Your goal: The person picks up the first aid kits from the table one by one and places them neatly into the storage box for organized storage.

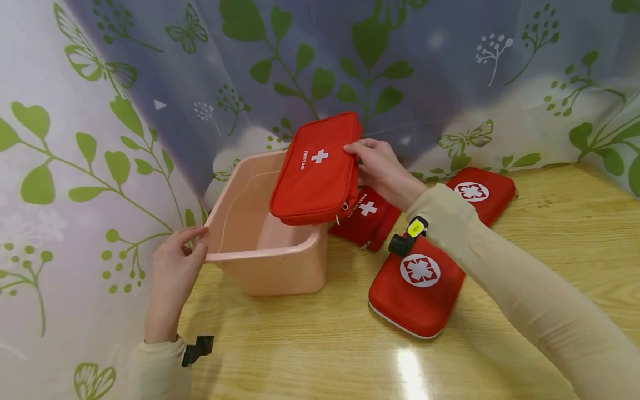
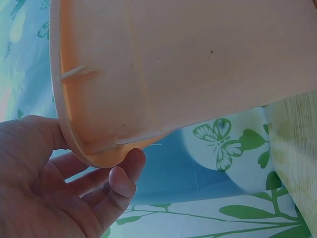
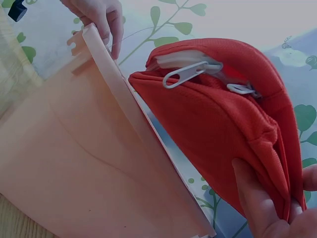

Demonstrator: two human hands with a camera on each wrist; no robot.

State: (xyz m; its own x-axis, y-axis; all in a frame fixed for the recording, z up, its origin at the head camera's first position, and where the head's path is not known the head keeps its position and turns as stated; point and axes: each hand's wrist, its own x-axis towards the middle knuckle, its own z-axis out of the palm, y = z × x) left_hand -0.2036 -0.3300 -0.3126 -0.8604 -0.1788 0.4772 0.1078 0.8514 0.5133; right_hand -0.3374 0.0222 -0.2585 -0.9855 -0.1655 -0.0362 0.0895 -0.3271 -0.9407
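Observation:
My right hand (image 1: pixel 384 171) grips a red fabric first aid pouch (image 1: pixel 315 183) by its right side, above the right part of a pink plastic bin (image 1: pixel 280 272). The pouch is tilted, its white cross facing up. In the right wrist view, the pouch (image 3: pixel 198 119) shows its zip pulls and a partly unzipped top, with my thumb on one face. My left hand (image 1: pixel 176 269) pinches the bin's near left rim corner. The left wrist view shows thumb and fingers about that rim (image 2: pixel 74 134). The part of the bin's inside that shows holds nothing.
Right of the bin lies a smaller red first aid kit pouch (image 1: pixel 377 214), partly behind my right hand. Two red hard cases (image 1: pixel 415 300) with white round emblems lie on the wooden table (image 1: pixel 300 344), partly behind my right forearm. A leaf-printed cloth (image 1: pixel 320 50) hangs behind and at left.

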